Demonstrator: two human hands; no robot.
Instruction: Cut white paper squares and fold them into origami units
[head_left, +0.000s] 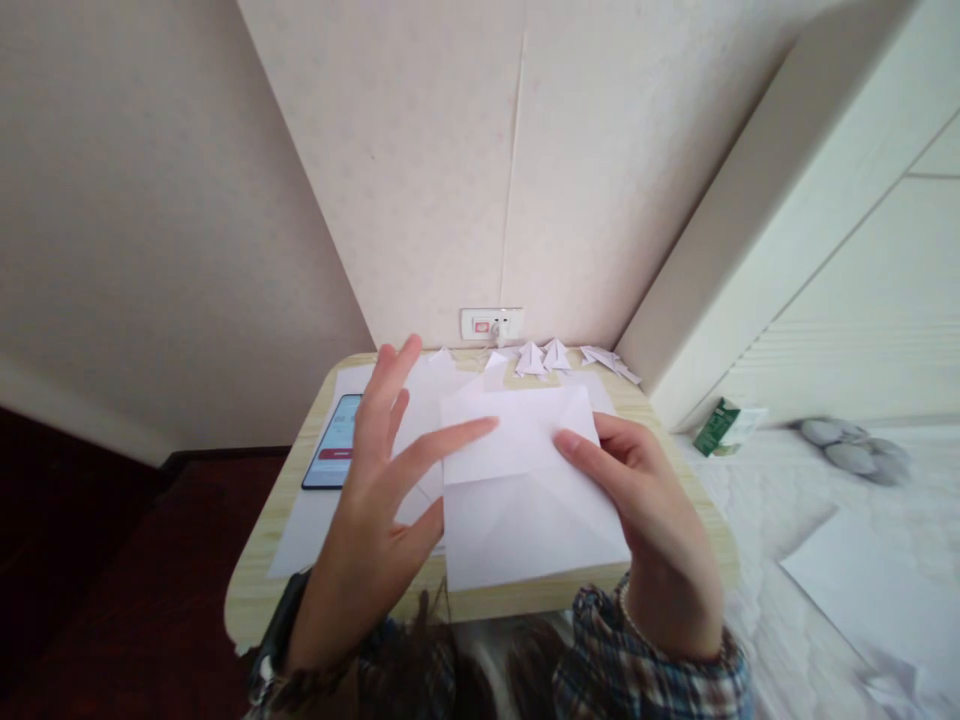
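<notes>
A white sheet of paper (525,530) with crease lines is held up over the small table. My right hand (637,490) grips its right edge, thumb on the front and fingers behind. At the left edge is my left hand (390,480), its index finger stretched across the front of the sheet and the other fingers spread upward. Whether its thumb, partly behind the edge, presses the paper is hidden. More white paper (300,540) lies flat on the table beneath. A phone (334,440) with a lit screen rests left of my left hand.
Folded paper pieces (541,358) line the back of the wooden table (255,590), below a wall socket (491,323) with a plug. On the white quilted surface to the right are a green-and-white carton (718,427), a grey soft item (855,450) and loose paper (877,590).
</notes>
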